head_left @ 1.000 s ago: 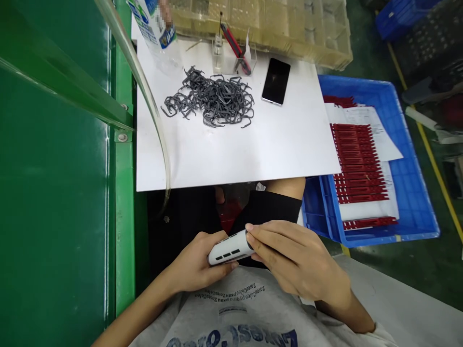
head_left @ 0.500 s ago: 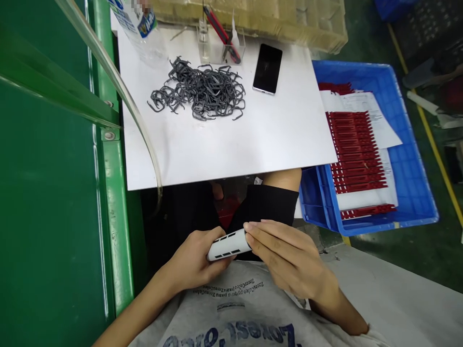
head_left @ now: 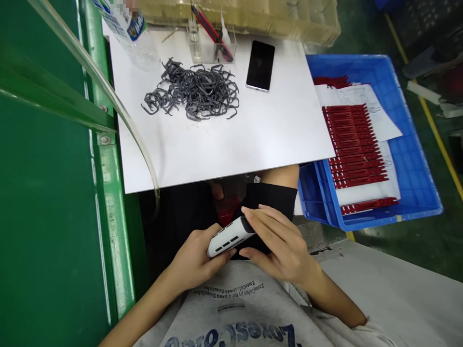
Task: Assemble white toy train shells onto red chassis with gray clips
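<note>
In my left hand (head_left: 197, 258) is a white plastic housing (head_left: 229, 238) with rows of dark slots and a black end; the fingers wrap round its near end. My right hand (head_left: 282, 246) is at the black end, its fingers stretched out and the fingertips touching or very close to it. Its thumb stands apart, below the housing. Both hands are over my lap, in front of the table's edge. On the white table (head_left: 231, 149) lies a heap of dark grey curved clips (head_left: 202, 91).
Beyond the clips stand a clear holder (head_left: 208, 55) with a red cutter and a plastic bottle (head_left: 135, 41). A phone (head_left: 260, 65) lies to their right. A blue crate (head_left: 415, 168) holds rows of red parts (head_left: 356, 144) and papers. A clear hose (head_left: 133, 125) hangs over the table's left side.
My right thumb has come away from the housing and now shows below it. The housing's black end has tilted up slightly. The view has shifted a little.
</note>
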{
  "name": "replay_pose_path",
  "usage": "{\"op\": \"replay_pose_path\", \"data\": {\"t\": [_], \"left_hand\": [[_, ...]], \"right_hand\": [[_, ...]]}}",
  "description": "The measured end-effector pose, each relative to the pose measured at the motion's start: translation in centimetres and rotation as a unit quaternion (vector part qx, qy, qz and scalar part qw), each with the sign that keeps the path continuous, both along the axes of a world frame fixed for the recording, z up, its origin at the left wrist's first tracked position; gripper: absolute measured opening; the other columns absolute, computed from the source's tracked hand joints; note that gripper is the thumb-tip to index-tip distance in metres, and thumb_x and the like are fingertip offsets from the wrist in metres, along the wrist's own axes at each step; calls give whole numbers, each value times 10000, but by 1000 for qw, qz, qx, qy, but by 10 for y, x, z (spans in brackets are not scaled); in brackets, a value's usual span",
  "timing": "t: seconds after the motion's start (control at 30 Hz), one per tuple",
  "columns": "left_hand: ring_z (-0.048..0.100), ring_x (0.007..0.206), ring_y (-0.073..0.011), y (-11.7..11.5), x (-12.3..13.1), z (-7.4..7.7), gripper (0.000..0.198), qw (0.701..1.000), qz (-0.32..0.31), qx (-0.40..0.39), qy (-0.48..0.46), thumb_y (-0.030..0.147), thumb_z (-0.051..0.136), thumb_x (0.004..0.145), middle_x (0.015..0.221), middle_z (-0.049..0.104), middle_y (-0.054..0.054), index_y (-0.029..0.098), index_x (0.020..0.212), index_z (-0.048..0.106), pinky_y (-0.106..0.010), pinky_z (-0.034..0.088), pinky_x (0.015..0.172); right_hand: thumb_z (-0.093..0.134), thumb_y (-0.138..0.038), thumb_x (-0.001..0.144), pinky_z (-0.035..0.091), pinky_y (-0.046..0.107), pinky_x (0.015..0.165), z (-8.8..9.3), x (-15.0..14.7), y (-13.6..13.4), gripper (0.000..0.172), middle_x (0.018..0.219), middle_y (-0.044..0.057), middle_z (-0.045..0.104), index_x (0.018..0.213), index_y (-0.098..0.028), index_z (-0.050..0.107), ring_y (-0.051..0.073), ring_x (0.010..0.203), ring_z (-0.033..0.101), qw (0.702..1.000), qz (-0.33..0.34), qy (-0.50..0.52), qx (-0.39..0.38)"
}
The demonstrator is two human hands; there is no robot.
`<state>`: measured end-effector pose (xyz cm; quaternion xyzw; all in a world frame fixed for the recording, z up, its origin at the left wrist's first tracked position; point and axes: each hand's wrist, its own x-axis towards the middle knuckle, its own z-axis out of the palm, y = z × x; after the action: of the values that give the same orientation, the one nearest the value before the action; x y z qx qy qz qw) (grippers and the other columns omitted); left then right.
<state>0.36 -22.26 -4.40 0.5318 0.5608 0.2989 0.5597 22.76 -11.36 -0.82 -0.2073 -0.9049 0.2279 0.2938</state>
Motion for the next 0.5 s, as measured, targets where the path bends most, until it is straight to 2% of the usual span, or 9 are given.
{"op": "replay_pose_path", "data": {"t": [0.1, 0.17, 0.27, 0.37, 0.43, 0.5], "left_hand": [[524, 604, -135, -1, 5, -1, 209, 999, -5, -20, 27, 351, 662, 1037, 741, 595, 54, 236, 911, 541, -271, 355, 579], [520, 595, -136, -2, 8, -3, 239, 999, -10, -30, 34, 376, 659, 1045, 729, 592, 55, 239, 896, 532, -274, 350, 575], [512, 592, -141, 1, 12, -4, 230, 998, -16, -27, 48, 364, 663, 1019, 712, 581, 55, 240, 880, 529, -278, 342, 580], [541, 613, -155, 4, 6, 2, 203, 997, -23, -35, 59, 348, 671, 1008, 723, 603, 43, 235, 884, 558, -280, 359, 598], [650, 726, -195, 4, -8, 11, 214, 997, -31, -59, 33, 401, 763, 986, 865, 709, 4, 230, 1059, 657, -282, 449, 653], [749, 932, -277, -3, -31, 21, 638, 996, -29, -72, -33, 465, 931, 862, 1151, 783, -67, 261, 1399, 653, -322, 564, 762]], "right_hand": [[693, -338, 1126, 720, 523, 1053, 1, -2, -1, 725, 1361, 223, 812, 1746, -89, 411, 324, 1234, 799, 999, -21, -33, -19], [666, -294, 1136, 721, 500, 1033, 1, -4, -4, 688, 1327, 210, 822, 1743, -91, 415, 320, 1201, 805, 998, -21, -56, -18], [663, -316, 1136, 714, 500, 1037, -4, -5, -7, 695, 1326, 247, 813, 1720, -25, 422, 344, 1219, 798, 998, -12, -54, 14], [664, -356, 1138, 717, 492, 981, -13, -3, -1, 658, 1283, 226, 827, 1690, -55, 470, 339, 1176, 805, 1000, 1, -17, 12], [690, -404, 1128, 709, 440, 919, -18, -3, 8, 535, 1208, 162, 843, 1581, -135, 602, 288, 1071, 813, 998, 5, 26, -64], [754, -478, 1085, 682, 360, 853, -24, -4, 19, 416, 1107, 91, 840, 1395, -203, 724, 222, 958, 797, 978, -9, 77, -193]]}}
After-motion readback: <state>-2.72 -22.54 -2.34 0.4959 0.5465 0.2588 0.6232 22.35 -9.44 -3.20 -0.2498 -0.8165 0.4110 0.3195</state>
